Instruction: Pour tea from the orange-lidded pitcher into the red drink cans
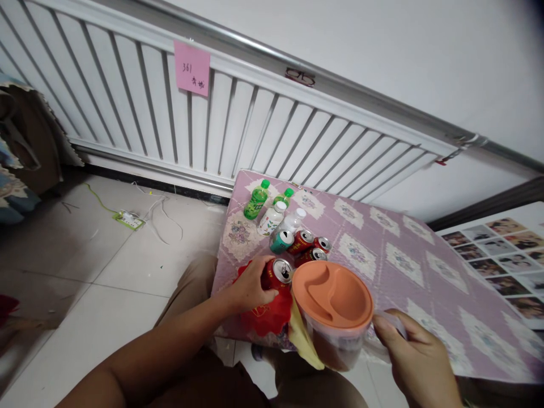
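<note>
Your left hand (254,279), fingers spread around the red cylindrical metal can (281,272), holds it just left of the clear, orange-lidded plastic jug (338,326), whose translucent handle (396,324) your right hand (419,354) grips with closed fingers.

Flowered mauve cloth (385,241) carries bottles (255,202); cans (302,242); a red mat (268,318).

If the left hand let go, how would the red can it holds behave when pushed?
The red can would probably roll if laid sideways, given its round body. Its opened top suggests it may be light, though the inside is hidden.
</note>
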The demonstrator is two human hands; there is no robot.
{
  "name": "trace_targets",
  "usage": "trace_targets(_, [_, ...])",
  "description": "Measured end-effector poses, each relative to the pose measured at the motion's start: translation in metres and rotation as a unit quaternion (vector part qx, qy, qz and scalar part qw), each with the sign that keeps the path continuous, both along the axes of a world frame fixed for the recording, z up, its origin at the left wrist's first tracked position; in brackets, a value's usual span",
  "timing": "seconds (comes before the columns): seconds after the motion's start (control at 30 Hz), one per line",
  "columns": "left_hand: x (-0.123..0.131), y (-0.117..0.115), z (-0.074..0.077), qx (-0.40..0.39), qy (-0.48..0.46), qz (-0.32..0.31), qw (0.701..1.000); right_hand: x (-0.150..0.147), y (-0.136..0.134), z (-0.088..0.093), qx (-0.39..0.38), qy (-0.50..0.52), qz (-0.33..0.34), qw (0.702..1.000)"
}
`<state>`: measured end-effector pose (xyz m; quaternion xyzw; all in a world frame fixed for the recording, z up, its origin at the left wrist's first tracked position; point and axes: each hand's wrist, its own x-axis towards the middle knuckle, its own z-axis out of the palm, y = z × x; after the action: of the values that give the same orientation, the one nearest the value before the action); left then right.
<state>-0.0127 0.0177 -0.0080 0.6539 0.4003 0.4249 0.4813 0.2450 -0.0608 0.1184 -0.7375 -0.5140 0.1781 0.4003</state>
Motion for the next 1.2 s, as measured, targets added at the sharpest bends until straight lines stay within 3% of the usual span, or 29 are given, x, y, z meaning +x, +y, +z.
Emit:
trace_targets(0.43, [-0.0006, 0.0000, -0.0043, -0.006, 0.003, 0.010, 1.000, -0.0030, -0.0003, 0.0038, -0.002, 0.004, -0.002, 1.000])
trace_targets(0.77, [-0.0039, -0.0013, 0.0023, -0.024, 0.020, -0.002, 1.000, 0.0043, -0.0001, 0.0002, 0.008, -0.018, 0.014, 1.000])
trace_targets(1.2, [-0.0021, -0.0014, -0.0040, -0.012, 0.012, 0.010, 1.000, -0.0001, -0.0006, 0.0025, -0.003, 0.006, 0.007, 1.000])
